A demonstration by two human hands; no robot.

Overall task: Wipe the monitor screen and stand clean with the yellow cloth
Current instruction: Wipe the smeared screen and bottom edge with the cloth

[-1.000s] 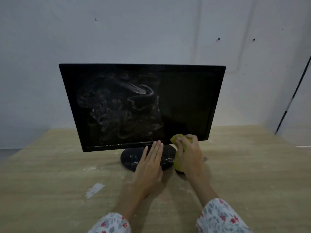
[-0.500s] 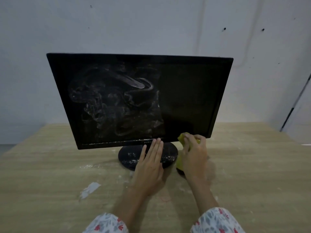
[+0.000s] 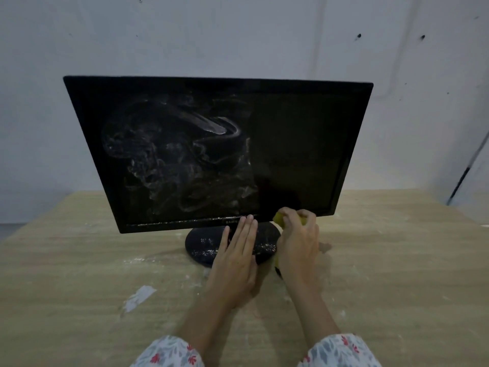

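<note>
My right hand (image 3: 299, 242) has its grip clamped on the crumpled yellow cloth (image 3: 279, 218) at the black flat monitor (image 3: 217, 152) lower edge. My left hand (image 3: 236, 258), fingers apart and straight, steadies the round black stand (image 3: 203, 246). I judge the dusty left half comes next, needing long strokes.

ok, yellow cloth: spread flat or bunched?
Bunched. The yellow cloth is balled inside the right hand, only small bits showing past the curled fingers, at the monitor lower edge.

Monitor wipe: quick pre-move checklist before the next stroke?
1. Yellow cloth gripped by right hand: ok.
2. Left hand flat, bracing the stand base: ok.
3. Screen right part looks free of smears: ok.
4. Screen left part clean: not ok, white smears.
5. Stand base clean: not ok, white specks.
6. Cloth contact with the bezel: cannot tell.
</note>
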